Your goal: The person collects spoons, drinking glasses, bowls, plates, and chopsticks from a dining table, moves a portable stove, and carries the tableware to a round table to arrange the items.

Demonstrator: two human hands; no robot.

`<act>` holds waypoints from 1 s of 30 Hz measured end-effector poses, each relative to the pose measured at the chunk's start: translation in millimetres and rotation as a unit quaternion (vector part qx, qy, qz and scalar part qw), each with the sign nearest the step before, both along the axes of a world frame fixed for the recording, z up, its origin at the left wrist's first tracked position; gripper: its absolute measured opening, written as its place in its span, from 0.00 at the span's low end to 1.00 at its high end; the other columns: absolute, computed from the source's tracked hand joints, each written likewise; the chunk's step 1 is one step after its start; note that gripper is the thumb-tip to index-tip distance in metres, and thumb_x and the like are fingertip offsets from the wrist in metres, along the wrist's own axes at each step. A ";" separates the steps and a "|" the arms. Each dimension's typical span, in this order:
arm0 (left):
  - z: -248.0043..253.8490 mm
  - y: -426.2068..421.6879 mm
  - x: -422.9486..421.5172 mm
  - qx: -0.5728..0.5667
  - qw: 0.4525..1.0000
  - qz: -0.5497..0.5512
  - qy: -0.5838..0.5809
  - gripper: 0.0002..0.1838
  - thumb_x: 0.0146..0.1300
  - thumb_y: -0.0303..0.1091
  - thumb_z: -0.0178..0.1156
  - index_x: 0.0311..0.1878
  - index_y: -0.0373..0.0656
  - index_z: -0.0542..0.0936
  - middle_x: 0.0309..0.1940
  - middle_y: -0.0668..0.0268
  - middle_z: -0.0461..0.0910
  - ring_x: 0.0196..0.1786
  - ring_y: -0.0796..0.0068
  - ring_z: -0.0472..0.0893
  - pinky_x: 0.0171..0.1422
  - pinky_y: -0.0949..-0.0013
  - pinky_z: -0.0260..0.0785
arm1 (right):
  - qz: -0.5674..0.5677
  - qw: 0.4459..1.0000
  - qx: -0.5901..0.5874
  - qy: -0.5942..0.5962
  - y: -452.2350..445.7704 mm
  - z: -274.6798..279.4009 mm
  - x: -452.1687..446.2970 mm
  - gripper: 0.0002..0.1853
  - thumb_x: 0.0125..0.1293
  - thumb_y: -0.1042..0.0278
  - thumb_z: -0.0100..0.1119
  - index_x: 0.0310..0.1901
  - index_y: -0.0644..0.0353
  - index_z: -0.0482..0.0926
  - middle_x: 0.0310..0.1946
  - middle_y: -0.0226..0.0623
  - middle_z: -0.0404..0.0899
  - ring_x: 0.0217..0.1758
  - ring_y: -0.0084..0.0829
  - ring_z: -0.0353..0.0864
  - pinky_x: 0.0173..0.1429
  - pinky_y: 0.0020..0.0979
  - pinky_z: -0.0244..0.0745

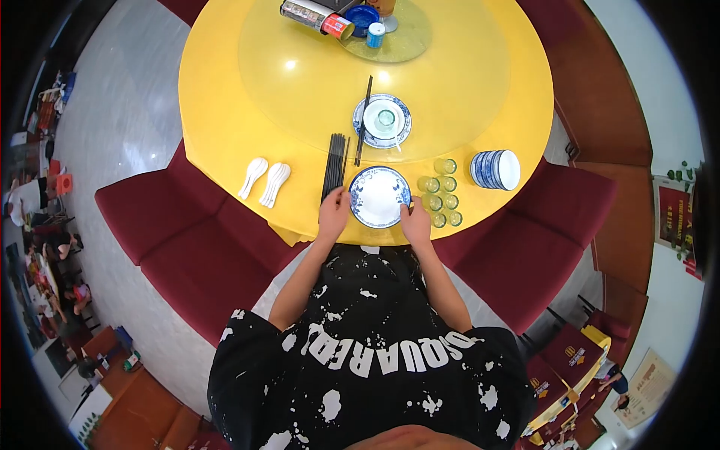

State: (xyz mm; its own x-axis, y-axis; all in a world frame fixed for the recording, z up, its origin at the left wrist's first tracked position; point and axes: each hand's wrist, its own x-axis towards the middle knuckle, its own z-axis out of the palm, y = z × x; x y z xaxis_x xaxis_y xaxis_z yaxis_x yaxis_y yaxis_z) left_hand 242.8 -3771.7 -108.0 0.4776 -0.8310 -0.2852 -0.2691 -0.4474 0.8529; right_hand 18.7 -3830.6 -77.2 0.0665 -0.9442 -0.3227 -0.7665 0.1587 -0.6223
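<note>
In front of me, near the table's front edge, lies a round white plate (379, 196) with a blue patterned rim. My left hand (335, 212) is closed at the plate's left rim, fingers bent. Beside it, a bundle of black chopsticks (334, 161) runs away from me, its lower end partly behind that hand. My right hand (416, 223) grips the right rim, its thumb on top. Whether several plates are stacked here I cannot tell. Farther back is a place setting: a blue-rimmed plate (406, 133), a bowl (371, 124), a glass (386, 118), a white spoon (398, 145) and chopsticks (364, 120).
Several small glasses (448, 183) stand right of my right hand, with a stack of blue-and-white bowls (495, 169) beyond. White spoons (275, 184) lie left. A glass turntable (409, 45) carries containers. Maroon chairs (176, 217) flank the yellow table (217, 112).
</note>
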 end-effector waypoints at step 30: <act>20.5 -47.6 21.3 -0.040 0.983 -0.171 -0.057 0.14 0.66 0.35 0.61 0.49 0.35 0.83 0.42 0.50 0.81 0.43 0.49 0.82 0.49 0.56 0.75 | -0.146 0.972 0.048 -0.176 42.8 -9.6 1.0 0.21 0.67 0.72 0.58 0.61 0.60 0.70 0.24 0.38 0.78 0.27 0.31 0.79 0.35 0.35 0.74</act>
